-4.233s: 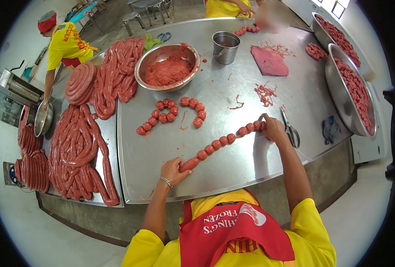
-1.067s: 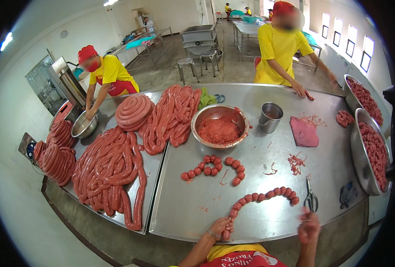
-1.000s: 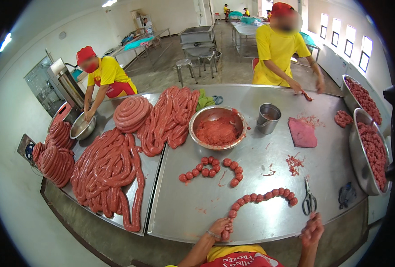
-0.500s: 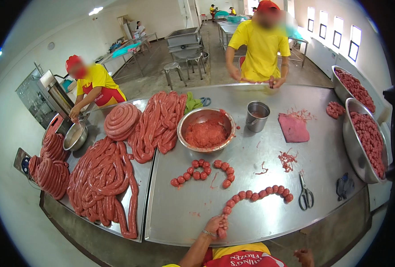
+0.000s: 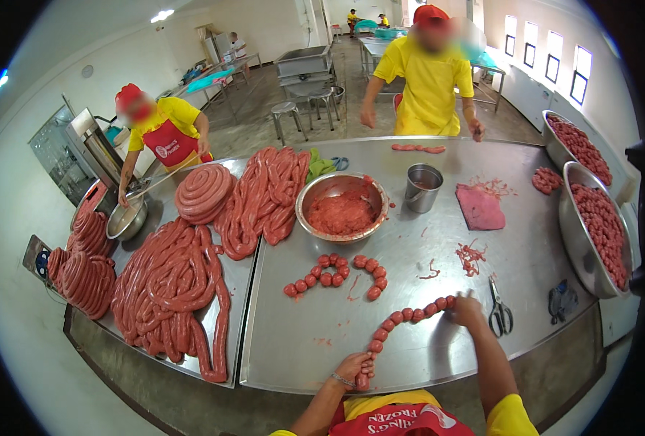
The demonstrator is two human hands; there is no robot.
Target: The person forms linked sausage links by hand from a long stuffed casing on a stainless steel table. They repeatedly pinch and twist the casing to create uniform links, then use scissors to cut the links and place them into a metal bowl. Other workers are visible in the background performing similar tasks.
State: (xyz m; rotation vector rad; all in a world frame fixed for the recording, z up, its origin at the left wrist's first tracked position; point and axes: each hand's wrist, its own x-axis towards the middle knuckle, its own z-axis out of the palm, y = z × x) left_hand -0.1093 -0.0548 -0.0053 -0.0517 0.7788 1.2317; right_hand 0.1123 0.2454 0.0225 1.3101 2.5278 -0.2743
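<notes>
Nearer the person than the round, wide-rimmed steel bowl (image 5: 311, 227) and to its right, a bowed string of glossy red sausage balls (image 5: 398, 317) lies on the steel table (image 5: 293, 378). The left hand (image 5: 353, 367) grasps its near end; the right hand (image 5: 469, 311) covers the far end, how firmly cannot be told. Between bowl and string lie a curled short chain (image 5: 311, 280) and a hooked short chain (image 5: 380, 283) of red balls. To the bowl's right are stringy red scraps (image 5: 470, 258), dark-handled scissors (image 5: 496, 298) just beside the right hand, and a flat pink slab (image 5: 481, 207). Heaped long red sausage (image 5: 162, 283) lies left of the bowl. The bowl contains red minced meat (image 5: 343, 211). Just right of it stands a tapered steel bucket (image 5: 423, 190), its contents unclear. Well right of the bowl, a large steel tub (image 5: 580, 243) holds small red links (image 5: 598, 225).
</notes>
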